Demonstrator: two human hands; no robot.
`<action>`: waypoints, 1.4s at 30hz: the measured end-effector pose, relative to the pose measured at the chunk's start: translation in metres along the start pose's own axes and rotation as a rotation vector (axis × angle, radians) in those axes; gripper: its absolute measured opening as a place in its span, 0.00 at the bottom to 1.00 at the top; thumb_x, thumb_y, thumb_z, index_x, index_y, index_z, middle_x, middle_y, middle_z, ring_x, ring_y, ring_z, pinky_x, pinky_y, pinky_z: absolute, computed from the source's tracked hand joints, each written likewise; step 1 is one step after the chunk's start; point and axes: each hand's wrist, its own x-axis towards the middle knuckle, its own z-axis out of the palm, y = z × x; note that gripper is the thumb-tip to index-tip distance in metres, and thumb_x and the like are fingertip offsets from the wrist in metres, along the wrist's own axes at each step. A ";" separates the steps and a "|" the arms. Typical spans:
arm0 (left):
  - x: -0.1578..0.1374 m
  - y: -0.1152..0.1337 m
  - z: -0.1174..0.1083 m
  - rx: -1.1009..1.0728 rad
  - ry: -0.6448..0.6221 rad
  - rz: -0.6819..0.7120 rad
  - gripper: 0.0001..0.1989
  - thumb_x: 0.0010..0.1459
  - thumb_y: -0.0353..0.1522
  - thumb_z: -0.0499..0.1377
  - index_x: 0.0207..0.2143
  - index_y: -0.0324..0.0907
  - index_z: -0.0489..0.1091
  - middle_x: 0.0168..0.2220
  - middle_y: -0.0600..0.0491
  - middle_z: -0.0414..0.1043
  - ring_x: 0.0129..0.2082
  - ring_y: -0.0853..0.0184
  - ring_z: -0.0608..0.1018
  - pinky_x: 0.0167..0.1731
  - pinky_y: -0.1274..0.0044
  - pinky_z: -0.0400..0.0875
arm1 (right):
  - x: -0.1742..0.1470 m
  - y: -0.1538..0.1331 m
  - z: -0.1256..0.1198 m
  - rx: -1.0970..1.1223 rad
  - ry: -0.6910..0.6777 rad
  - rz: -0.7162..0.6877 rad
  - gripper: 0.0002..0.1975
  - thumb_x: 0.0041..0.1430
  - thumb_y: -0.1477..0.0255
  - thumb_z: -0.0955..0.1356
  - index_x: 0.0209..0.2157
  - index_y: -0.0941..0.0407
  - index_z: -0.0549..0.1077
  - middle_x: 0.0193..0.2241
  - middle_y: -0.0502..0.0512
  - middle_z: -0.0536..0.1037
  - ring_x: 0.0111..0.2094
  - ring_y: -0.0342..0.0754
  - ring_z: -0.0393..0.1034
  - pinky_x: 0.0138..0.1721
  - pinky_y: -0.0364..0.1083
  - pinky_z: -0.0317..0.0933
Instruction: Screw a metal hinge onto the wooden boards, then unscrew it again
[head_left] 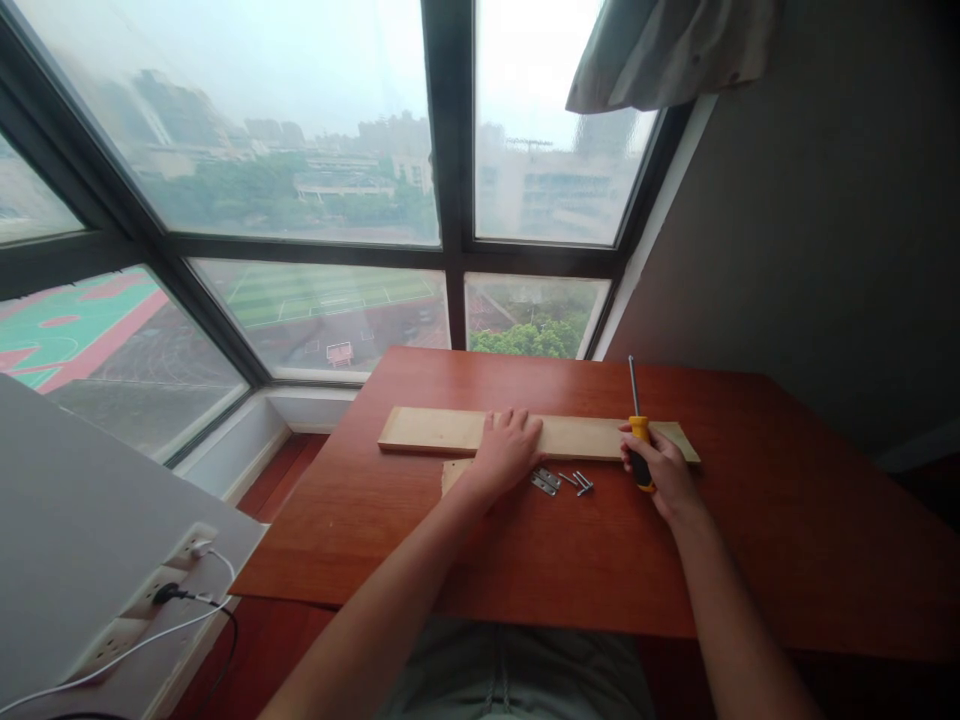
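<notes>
A long pale wooden board [435, 428] lies flat across the table. My left hand [510, 445] rests on it left of the middle, palm down with the fingers stretched out. My right hand [664, 465] is wrapped round the yellow and black handle of a screwdriver [639, 445], whose metal shaft points up and away from me. It is over the right end of the board. Between my hands, on the near side of the board, lie a metal hinge [546, 482] and several screws [580, 482]. A smaller wooden piece [454, 472] is partly hidden by my left forearm.
The reddish-brown table [360, 530] stands before large windows with dark frames [450, 200]. At the lower left, white wall sockets [154, 590] hold plugs with a white and a black cable. A curtain [667, 55] hangs at the upper right, beside a grey wall.
</notes>
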 end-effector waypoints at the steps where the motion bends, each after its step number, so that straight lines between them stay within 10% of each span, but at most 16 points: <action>1: 0.000 0.000 0.000 0.002 0.000 -0.001 0.21 0.59 0.45 0.57 0.51 0.46 0.62 0.52 0.44 0.64 0.52 0.53 0.65 0.52 0.60 0.58 | 0.000 0.000 0.000 -0.001 -0.004 0.002 0.17 0.46 0.64 0.75 0.37 0.56 0.74 0.24 0.48 0.71 0.23 0.40 0.64 0.20 0.38 0.59; 17: 0.000 -0.032 -0.001 0.033 -0.015 -0.102 0.21 0.60 0.44 0.55 0.53 0.47 0.61 0.55 0.44 0.62 0.55 0.53 0.63 0.53 0.59 0.56 | 0.000 0.000 0.001 -0.031 -0.026 0.016 0.18 0.45 0.63 0.75 0.37 0.56 0.75 0.24 0.48 0.72 0.23 0.40 0.63 0.20 0.39 0.58; 42: -0.027 -0.155 -0.014 0.061 -0.075 -0.412 0.23 0.64 0.43 0.48 0.59 0.47 0.59 0.63 0.42 0.57 0.63 0.52 0.58 0.58 0.52 0.52 | -0.003 -0.001 0.004 -0.058 -0.025 0.058 0.20 0.43 0.63 0.76 0.37 0.57 0.74 0.24 0.49 0.72 0.23 0.41 0.63 0.19 0.39 0.58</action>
